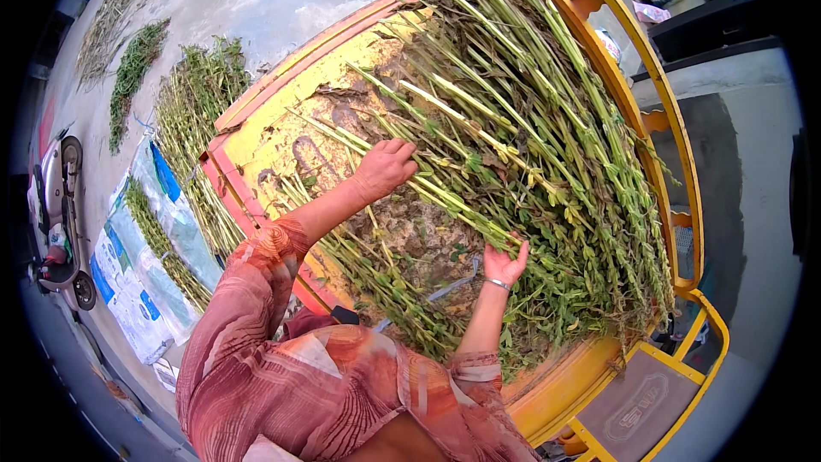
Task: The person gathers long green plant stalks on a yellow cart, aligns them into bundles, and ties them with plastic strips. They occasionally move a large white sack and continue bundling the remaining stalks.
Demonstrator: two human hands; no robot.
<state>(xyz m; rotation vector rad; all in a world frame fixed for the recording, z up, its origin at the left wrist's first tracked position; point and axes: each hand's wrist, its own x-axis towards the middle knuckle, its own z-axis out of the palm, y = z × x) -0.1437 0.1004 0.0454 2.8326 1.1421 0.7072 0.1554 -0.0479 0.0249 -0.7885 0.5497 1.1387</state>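
Observation:
Cut green stalks with leaves and pods, looking like sesame, fill much of a yellow cargo bed (256,147). My left hand (385,169) is closed around a few pale stalks (449,200), near their bare cut ends. Farther along the same stalks, my right hand (506,263) is turned palm up, with thumb and fingers around their leafier part; some fingertips are hidden behind the stems. To the right lies a thick heap of stalks (564,145). A smaller bunch (385,287) rests in the bed between my arms.
A yellow rail (654,77) bounds the bed's right side. More plant bundles (201,90) lie on the concrete ground at left, beside a white and blue sheet (137,265). A scooter (64,214) stands farther left. Dried soil and leaf bits cover the bed floor.

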